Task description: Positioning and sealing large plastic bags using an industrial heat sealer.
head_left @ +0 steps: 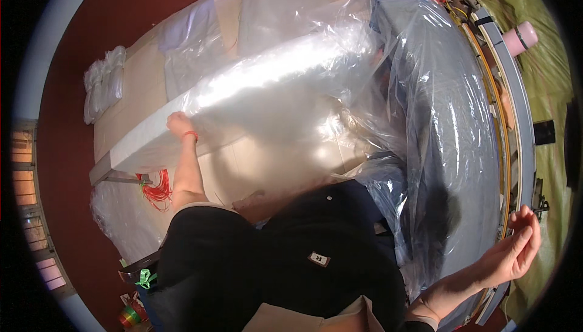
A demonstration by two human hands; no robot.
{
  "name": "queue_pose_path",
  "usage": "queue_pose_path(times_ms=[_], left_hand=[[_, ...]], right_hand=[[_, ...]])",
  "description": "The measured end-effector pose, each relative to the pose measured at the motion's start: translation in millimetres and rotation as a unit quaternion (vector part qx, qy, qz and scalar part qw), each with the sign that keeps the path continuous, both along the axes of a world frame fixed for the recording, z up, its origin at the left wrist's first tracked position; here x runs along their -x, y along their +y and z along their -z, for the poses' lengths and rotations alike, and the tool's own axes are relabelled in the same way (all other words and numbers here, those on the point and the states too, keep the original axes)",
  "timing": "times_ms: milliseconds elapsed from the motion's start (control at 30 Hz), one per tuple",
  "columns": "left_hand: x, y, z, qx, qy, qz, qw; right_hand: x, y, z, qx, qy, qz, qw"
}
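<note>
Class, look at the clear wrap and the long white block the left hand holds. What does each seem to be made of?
The clear wrap: thin plastic film, glossy, see-through, creased with glare. The long white block under the left hand: probably foam, matte and pale; it could be something else.

— What lies on the dark red floor point(121, 10) off to the left?
— A stack of clear plastic bags point(104, 83), and lower down a bundle of red wires point(158, 189).
— And far right?
— A pink roll point(521, 37) on an olive-green cloth point(546, 71).
</note>
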State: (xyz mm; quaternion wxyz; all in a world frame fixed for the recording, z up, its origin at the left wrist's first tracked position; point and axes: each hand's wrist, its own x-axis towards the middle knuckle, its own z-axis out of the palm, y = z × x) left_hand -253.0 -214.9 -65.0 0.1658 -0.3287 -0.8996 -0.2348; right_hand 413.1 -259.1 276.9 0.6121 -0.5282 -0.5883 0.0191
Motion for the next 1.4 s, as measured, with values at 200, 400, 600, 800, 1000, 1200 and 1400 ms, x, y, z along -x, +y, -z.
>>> queue_pose_path(times_ms=[200, 400, 600, 800, 1000, 1200, 1400], left_hand=[[64.0, -32.9, -17.6, -0.23, -0.152, -0.215, 0.937], [95.9, 2.7, -67.4, -0.342, -0.147, 0.0, 0.928], [-340.9, 72.7, -280.4, -0.093, -0.552, 0.6, 0.572], [-501.8, 64.0, -358.2, -0.135, -0.176, 0.922, 0.316], [-568.6, 110.4, -373.3, -0.351, 0.12, 0.813, 0.448], [-593.2, 171.2, -370.7, -0.284, 0.061, 0.779, 0.556], [-660.9, 96.0, -347.5, -0.181, -0.01, 0.889, 0.42]], right_hand=[[-26.1, -2.8, 8.1, 0.052, -0.002, 0.057, 0.997], [-35.4, 2.9, 25.4, 0.119, 0.078, 0.037, 0.989], [30.6, 28.0, 52.1, 0.297, 0.099, -0.173, 0.934], [40.7, 2.1, 29.7, 0.271, 0.442, -0.386, 0.763], [-35.5, -104.5, 65.5, 0.326, 0.179, -0.346, 0.861], [-129.6, -285.1, 102.2, 0.421, 0.003, 0.099, 0.901], [-220.3, -465.4, 58.3, 0.214, 0.112, 0.545, 0.803]])
